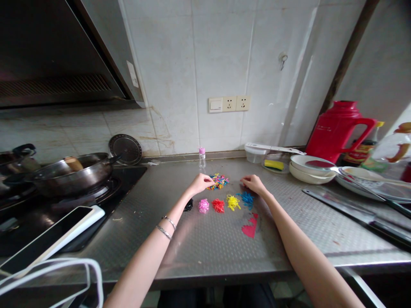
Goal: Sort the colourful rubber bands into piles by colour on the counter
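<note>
A mixed pile of small coloured rubber bands [219,181] lies on the steel counter [224,244]. My left hand [201,183] touches its left edge with fingers pinched together. My right hand [253,183] rests to the right of the pile, fingers curled in a pinch; what it holds is too small to see. In front of the pile sit sorted little heaps: black [189,205], pink [203,205], red [218,205], yellow [233,202] and blue [246,198].
A small clear bottle with a pink cap [202,157] stands behind the pile. A wok [72,172] sits on the stove at left, a tablet [53,237] in front of it. Plates [310,167], a red thermos [337,130] and a knife [356,211] are at right.
</note>
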The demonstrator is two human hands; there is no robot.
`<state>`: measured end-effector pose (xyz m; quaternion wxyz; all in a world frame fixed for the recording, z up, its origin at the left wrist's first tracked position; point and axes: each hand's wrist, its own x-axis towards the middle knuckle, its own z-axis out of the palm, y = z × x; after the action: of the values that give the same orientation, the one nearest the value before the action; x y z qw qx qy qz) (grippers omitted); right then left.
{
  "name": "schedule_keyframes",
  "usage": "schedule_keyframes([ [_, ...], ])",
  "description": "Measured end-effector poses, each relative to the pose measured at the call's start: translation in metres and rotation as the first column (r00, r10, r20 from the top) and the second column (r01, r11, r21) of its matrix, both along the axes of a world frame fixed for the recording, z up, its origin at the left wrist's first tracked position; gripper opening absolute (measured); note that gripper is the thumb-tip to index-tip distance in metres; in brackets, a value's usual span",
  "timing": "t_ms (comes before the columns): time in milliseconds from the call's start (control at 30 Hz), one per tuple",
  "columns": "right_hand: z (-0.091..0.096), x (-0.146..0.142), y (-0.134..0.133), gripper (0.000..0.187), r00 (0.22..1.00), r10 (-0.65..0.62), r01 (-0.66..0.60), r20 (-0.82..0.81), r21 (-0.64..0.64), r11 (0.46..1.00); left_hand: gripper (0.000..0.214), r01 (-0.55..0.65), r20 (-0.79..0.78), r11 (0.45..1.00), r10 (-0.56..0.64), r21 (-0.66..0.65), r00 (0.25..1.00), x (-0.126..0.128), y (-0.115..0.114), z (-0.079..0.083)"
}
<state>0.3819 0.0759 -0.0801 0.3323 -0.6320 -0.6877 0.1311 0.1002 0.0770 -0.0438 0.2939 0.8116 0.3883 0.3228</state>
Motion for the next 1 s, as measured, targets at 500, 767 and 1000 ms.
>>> schedule_keyframes([
  [500, 0.004, -0.003, -0.003, 0.028, 1.0, -0.006, 0.006, 0.03, -0.005, 1.0, 0.021, 0.175, -0.176, 0.984, -0.165, 0.041, 0.97, 0.045, -0.043, -0.007],
  [767, 0.001, -0.002, 0.0, 0.028, 0.999, 0.009, -0.009, 0.038, -0.008, 1.0, 0.038, -0.077, 0.03, 0.996, 0.075, 0.054, 0.997, 0.003, -0.004, 0.004],
  [1000, 0.013, -0.021, 0.0, 0.027, 0.996, 0.042, -0.052, 0.084, 0.116, 0.992, 0.035, -0.326, 0.134, 0.944, 0.318, 0.04, 0.938, -0.043, 0.024, 0.001],
])
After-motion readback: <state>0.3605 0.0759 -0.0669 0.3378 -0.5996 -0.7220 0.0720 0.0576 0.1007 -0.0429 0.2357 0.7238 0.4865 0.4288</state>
